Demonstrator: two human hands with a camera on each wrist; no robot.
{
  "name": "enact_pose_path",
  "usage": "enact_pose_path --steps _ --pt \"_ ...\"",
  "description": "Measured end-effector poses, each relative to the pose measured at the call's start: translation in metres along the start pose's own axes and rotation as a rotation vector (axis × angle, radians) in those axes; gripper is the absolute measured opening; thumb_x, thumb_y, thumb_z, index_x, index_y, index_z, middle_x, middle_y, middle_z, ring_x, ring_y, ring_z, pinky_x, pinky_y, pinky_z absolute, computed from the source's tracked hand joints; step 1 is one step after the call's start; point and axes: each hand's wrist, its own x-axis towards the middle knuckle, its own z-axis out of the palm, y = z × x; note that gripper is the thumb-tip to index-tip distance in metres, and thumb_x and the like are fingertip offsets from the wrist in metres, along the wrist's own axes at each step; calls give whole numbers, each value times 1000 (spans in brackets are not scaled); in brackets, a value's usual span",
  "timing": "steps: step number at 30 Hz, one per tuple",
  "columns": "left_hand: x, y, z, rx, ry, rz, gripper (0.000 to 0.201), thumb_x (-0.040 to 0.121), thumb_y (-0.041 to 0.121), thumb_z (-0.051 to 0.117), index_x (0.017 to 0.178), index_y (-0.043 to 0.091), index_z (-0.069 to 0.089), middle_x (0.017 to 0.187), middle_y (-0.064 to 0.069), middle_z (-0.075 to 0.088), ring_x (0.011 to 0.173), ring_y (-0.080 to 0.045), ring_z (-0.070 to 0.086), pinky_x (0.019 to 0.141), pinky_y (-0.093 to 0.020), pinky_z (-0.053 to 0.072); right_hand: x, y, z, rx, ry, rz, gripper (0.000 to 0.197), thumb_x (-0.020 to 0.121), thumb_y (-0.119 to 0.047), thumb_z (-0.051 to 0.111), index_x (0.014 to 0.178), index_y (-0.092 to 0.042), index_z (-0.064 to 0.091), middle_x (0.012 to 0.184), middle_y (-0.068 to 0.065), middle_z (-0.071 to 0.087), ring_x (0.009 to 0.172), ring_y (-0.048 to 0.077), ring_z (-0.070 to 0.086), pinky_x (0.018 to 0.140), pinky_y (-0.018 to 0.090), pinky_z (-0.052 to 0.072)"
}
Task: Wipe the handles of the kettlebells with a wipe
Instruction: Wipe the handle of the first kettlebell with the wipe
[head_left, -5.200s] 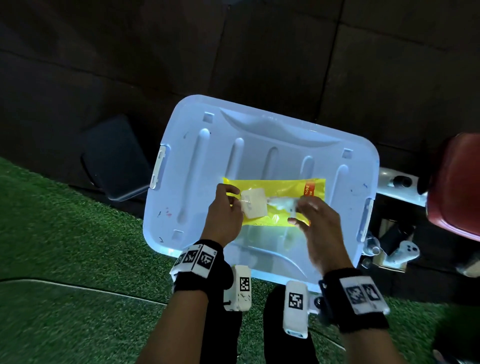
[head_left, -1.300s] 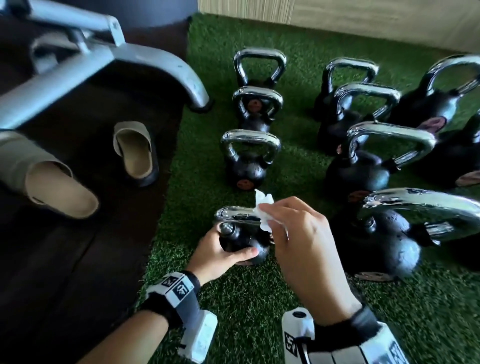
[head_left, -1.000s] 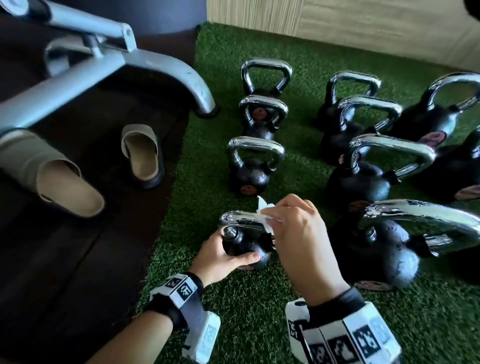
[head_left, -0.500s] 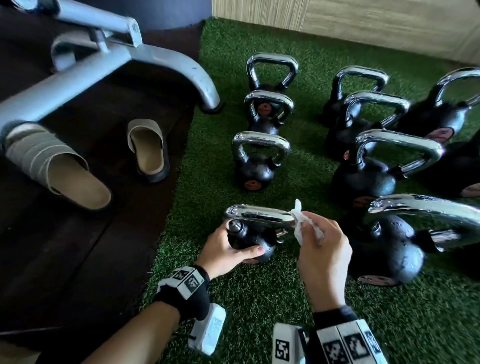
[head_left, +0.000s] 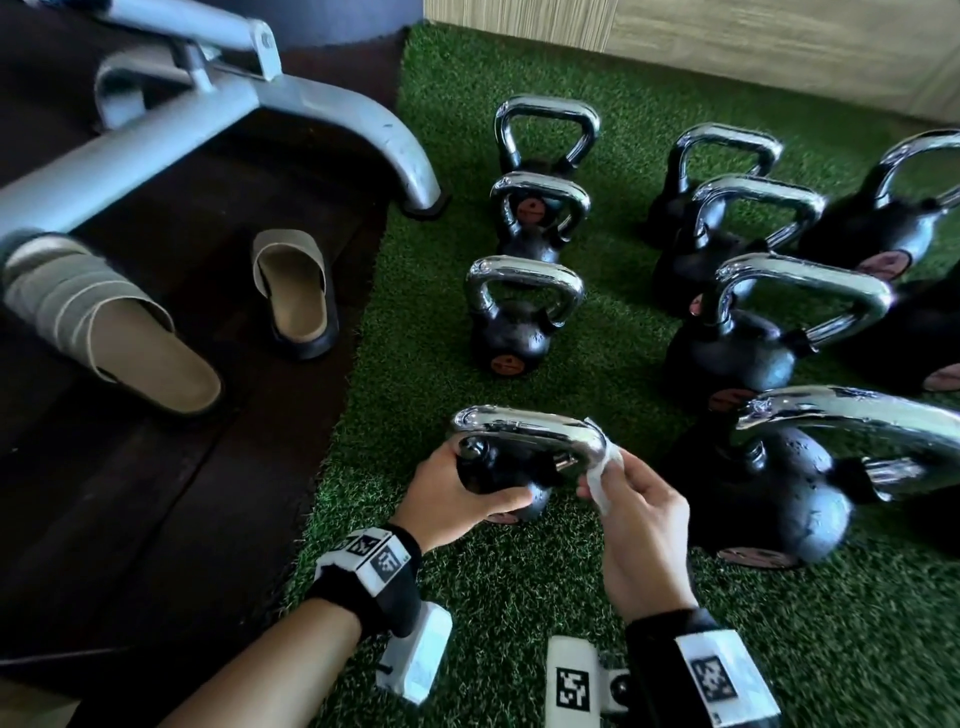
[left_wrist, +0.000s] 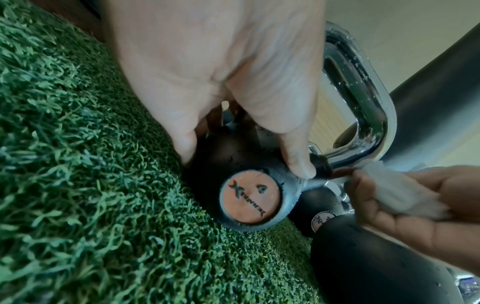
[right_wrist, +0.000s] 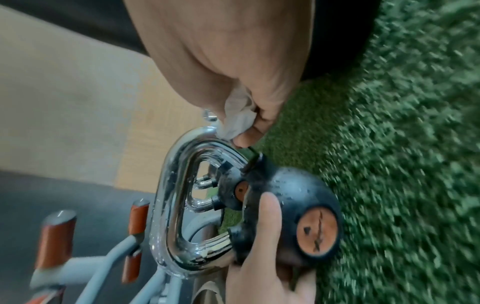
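A: What's nearest?

B: The two hands, low over the green turf. The left hand is curled round the black ball of the smallest kettlebell, thumb across its front, steadying it where it stands.

A: And the right?

B: The right hand has its fingers and thumb closed on a white wipe, bunched up and pressed against the right-hand bend of that kettlebell's chrome handle. From the right wrist the wipe sits at the corner of the loop, where it turns down toward the ball.

A: So which step is this?

B: I'd say the first handle is being wiped, with the wipe at its right corner. The metal shows droplets; how much of the loop is done, I can't tell.

A: Next move?

B: Probably running the wipe down the right leg to the black collar, then shifting both hands to the next kettlebell just behind. The left hand must let go first.

A: Beyond that?

B: Two more small ones in the same column, and bigger ones to the right, all upright on the turf. Off to the left, on the dark floor, a pair of slippers and a grey machine frame.
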Motion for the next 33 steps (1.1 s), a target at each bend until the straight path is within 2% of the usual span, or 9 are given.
enact_pose_path --steps 4,8,12,16,20,25,27,30,33 --pt "-5 10 -3 11 84 -69 79 53 63 94 121 34 68 115 18 74 110 1 67 102 -34 55 1 16 11 -65 -5 68 16 100 -15 63 104 -8 78 93 12 78 82 18 67 78 30 54" --pt "-26 35 -6 138 55 -129 66 72 61 84 127 33 61 117 16 72 108 -6 66 92 -23 52 -1 5 -12 -207 -51 130 12 93 -13 71 102 -13 78 92 8 80 91 24 77 84 39 59" --pt "-59 40 -9 41 54 -312 67 92 49 70 145 26 38 130 0 69 90 -6 70 75 -13 55 -19 -8 -35 -221 -211 203 22 83 -10 78 104 -9 73 92 11 79 82 24 74 77 34 55" --pt "-84 50 -18 -381 -72 -387 46 98 50 56 131 18 56 107 -6 79 93 -20 78 94 -43 61 -35 -21 -26 -314 -334 88 18 77 -14 82 94 -11 76 86 9 78 74 21 70 71 33 56" --pt "-91 62 -19 -699 -366 -381 46 106 48 36 135 22 61 129 -5 72 120 -24 70 104 -47 54 -44 -29 -7 -356 -448 32 16 76 -16 84 90 -20 79 88 12 78 82 35 73 76 46 60" --pt "-92 63 -11 -820 -349 -420 46 103 37 44 127 4 66 123 -18 73 116 -30 71 101 -43 57 -38 -19 -1 -551 -291 -143 44 63 -21 95 89 -33 62 79 -1 69 68 14 61 65 37 55" --pt "-93 60 -9 -867 -288 -409 41 96 31 54 121 1 68 117 -20 75 108 -29 74 94 -38 60 -37 -14 -3 -607 -240 -175 50 59 -26 97 88 -30 56 74 -4 55 65 11 48 62 36 47" --pt "-96 65 -14 -842 -194 -326 34 87 21 63 115 5 73 112 -15 77 102 -27 76 84 -32 63 -35 -10 -18 -462 -375 -42 49 60 -30 97 90 -25 57 72 -2 51 66 14 45 62 33 44" --pt "-101 75 -21 -542 -4 -15 23 90 21 68 112 21 74 111 -3 79 100 -18 77 80 -33 64 -22 -3 -34 -333 -305 28 42 66 -31 92 95 -21 63 75 1 56 72 21 49 65 36 43"
